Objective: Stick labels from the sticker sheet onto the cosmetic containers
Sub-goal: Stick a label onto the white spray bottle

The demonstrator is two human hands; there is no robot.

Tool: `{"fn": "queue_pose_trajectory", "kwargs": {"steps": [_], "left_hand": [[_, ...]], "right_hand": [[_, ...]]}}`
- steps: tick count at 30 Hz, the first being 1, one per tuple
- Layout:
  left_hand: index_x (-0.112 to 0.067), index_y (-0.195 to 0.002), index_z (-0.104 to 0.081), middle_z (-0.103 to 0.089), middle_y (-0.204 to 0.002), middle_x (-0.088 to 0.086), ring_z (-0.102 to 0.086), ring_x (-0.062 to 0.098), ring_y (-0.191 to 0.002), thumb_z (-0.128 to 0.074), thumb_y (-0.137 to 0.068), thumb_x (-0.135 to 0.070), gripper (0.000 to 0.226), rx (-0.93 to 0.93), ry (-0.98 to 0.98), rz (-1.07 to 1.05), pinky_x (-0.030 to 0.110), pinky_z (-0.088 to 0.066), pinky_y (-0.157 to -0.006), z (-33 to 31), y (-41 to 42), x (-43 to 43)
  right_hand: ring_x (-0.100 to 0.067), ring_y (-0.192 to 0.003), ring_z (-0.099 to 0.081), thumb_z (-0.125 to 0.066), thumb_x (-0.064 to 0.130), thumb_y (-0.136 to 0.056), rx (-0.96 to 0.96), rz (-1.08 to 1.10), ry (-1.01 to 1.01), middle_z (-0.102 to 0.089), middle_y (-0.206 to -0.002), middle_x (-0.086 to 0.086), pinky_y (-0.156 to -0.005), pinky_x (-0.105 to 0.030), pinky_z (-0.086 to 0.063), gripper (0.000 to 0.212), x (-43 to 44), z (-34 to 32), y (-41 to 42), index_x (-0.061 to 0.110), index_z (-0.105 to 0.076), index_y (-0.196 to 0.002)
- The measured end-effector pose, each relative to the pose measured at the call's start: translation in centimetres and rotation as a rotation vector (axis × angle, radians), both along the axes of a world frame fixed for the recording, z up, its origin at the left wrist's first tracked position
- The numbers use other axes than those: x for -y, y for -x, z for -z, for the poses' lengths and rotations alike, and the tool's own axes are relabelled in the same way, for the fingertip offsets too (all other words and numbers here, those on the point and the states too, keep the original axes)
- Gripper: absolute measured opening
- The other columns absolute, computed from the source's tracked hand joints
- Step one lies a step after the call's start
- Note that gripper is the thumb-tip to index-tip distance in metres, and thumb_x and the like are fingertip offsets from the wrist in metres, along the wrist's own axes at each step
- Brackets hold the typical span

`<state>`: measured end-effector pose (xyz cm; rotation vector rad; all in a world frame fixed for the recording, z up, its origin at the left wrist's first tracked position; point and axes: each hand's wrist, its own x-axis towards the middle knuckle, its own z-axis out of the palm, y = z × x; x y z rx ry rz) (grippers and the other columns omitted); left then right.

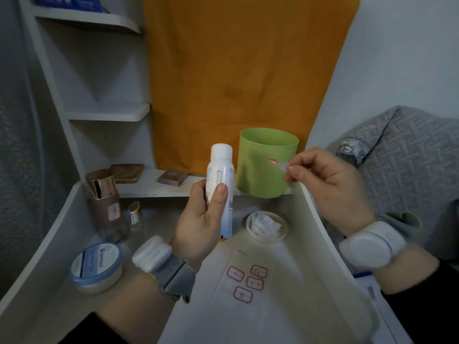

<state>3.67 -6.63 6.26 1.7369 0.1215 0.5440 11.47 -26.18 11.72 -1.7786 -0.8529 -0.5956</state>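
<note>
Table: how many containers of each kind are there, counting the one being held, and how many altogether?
Bottles: 3 (white bottle, brown bottle, small bottle)
Jars: 1 (blue jar)
Compacts: 2 (left compact, right compact)
Cups: 1 (green cup)
Dishes: 1 (dish)
Total: 8

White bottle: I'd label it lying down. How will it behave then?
The white bottle is round and smooth, so it would likely roll when pressed. Stood up, tall and narrow, it may tip. The left hand gripping it probably steadies it best.
</note>
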Motion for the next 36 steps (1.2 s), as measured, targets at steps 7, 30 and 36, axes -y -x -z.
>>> {"fn": "queue_pose_trajectory", "kwargs": {"steps": [7,30,36], "left_hand": [[-0.037,-0.112,-0.041,-0.055,-0.092,-0.019,-0.057,0.001,-0.088,-0.040,-0.087,-0.056,0.032,0.016,-0.038,-0.017,0.030,-0.052,-0.080,-0.8,-0.1,1.2],[-0.040,-0.121,-0.043,-0.057,-0.105,-0.017,-0.058,0.005,-0.099,-0.038,-0.077,-0.066,0.051,0.004,0.048,0.045,0.033,-0.053,-0.088,-0.5,-0.5,2.0],[-0.043,-0.116,-0.039,-0.054,-0.102,-0.021,-0.056,0.003,-0.095,-0.036,-0.077,-0.066,0.045,-0.020,0.074,0.050,0.019,-0.049,-0.075,-0.4,-0.5,1.9]], "right_hand": [[-0.021,-0.076,-0.057,-0.069,0.018,-0.084,0.195,0.417,0.222,-0.060,-0.091,-0.004,-0.077,-0.036,-0.048,0.008,-0.9,-3.5,-5.1,0.011,-0.071,-0.086],[-0.016,-0.089,-0.062,-0.064,0.008,-0.084,-0.018,0.370,0.537,-0.072,-0.090,-0.003,-0.079,-0.021,-0.045,0.018,-2.8,-5.9,-8.0,0.020,-0.076,-0.091],[-0.009,-0.079,-0.057,-0.058,0.005,-0.083,-0.129,0.307,0.452,-0.068,-0.080,0.007,-0.071,-0.019,-0.042,0.028,-2.6,-5.2,-8.0,0.027,-0.075,-0.080]]}}
